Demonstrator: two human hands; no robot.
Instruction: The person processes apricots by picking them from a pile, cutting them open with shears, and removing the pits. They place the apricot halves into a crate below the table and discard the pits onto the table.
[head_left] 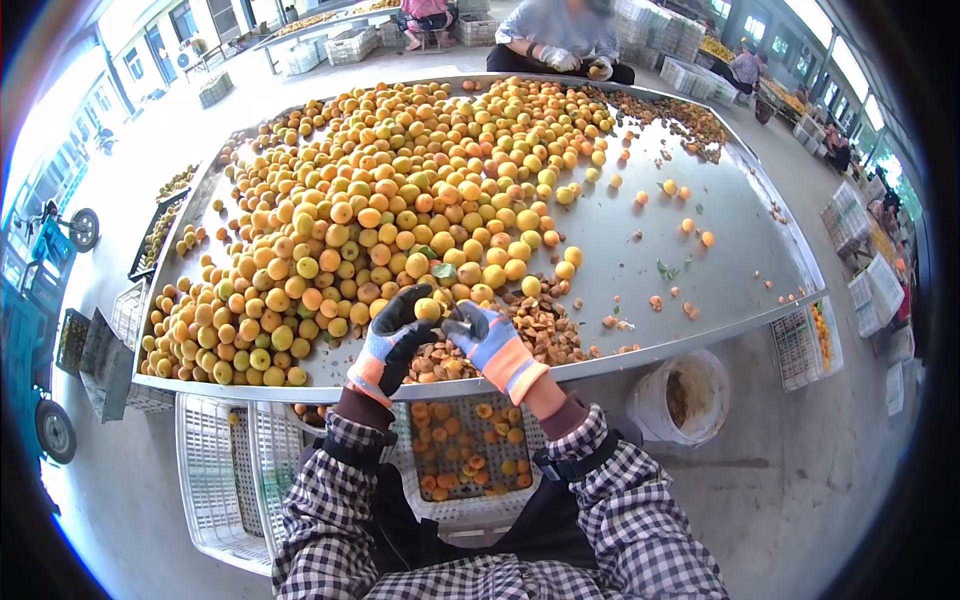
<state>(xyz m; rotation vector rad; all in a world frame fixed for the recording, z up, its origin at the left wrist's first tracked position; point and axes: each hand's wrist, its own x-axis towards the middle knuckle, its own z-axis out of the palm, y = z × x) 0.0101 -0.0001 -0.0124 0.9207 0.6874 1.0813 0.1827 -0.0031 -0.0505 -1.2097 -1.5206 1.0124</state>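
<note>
My left hand (392, 340), in a black, blue and orange glove, grips a yellow apricot (428, 309) between thumb and fingers at the table's near edge. Close beside it on the right is my right hand (490, 345), gloved alike, with its fingers pinched together near the fruit. Whatever those fingers hold is hidden. Beyond both hands spreads a large heap of whole apricots (370, 200). Around and under the hands lies a pile of brown pits (550, 330).
A metal table (700, 260) with a raised rim carries the fruit. Beneath my hands stands a crate (470, 510) with apricot pieces. A white bucket (690, 395) is at right, an empty-looking crate (215, 490) at left. A gloved person (560, 45) sits opposite.
</note>
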